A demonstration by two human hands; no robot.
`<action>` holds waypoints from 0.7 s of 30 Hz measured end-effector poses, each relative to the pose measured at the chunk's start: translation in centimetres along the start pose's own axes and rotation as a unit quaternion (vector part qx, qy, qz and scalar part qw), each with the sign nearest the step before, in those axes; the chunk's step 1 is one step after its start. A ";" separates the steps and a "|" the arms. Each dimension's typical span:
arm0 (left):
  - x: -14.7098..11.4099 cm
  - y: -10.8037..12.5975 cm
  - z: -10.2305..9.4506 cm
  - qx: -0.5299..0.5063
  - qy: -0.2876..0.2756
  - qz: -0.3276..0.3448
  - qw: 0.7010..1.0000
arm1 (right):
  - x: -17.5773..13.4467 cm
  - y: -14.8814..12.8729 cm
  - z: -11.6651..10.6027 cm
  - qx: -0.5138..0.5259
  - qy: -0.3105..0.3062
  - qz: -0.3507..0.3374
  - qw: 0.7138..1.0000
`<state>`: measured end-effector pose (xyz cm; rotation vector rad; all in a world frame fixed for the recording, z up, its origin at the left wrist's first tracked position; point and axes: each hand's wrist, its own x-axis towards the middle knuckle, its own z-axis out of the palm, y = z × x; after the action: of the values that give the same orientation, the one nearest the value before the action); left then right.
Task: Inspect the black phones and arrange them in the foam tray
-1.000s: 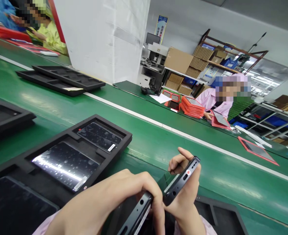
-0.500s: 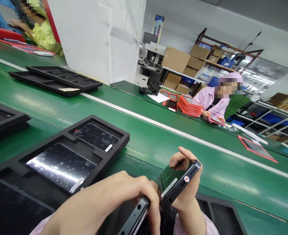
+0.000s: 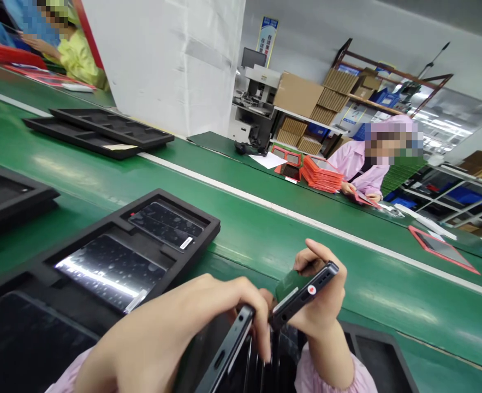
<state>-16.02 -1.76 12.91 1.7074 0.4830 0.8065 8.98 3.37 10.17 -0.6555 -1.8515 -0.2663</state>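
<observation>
My left hand (image 3: 183, 322) is wrapped over a dark smartphone (image 3: 227, 349), tilted, its end with port and jack hole toward me. Another smartphone (image 3: 306, 295) is gripped in my right hand (image 3: 326, 300); its thumb reaches over the glossy screen, and a white round sticker with a red arrow marks the end edge. The two phones are close together at their near corners. Below them, dark glossy edges show, partly hidden. Beside my left hand lies a black tray (image 3: 214, 232) whose compartments hold film-covered phones, among them a bright reflective one (image 3: 113, 267).
A black compartment tray (image 3: 382, 360) sits at the lower right, another (image 3: 15, 196) at the left edge. Stacked trays (image 3: 113, 128) lie across the green bench (image 3: 257, 234). Beyond it, a person in pink (image 3: 359, 164) handles a red-framed panel beside a red stack (image 3: 321, 174).
The phone in my left hand has come up slightly, showing more of its port edge. My right hand's phone has tilted, its screen less visible. The whole view has shifted a little.
</observation>
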 end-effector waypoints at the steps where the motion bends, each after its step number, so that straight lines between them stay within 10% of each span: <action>1: 0.3 0.3 0.0 0.007 0.005 0.002 1.000 | -0.1 0.3 -0.1 -0.009 -0.001 -0.002 1.000; 21: 2.2 -2.4 -0.1 -0.030 0.032 0.116 0.992 | -0.4 1.0 -0.8 -0.027 0.022 0.095 0.995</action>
<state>-14.40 0.52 11.27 1.7061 0.3024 1.0356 10.29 3.64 10.00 -0.8502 -1.7313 -0.2050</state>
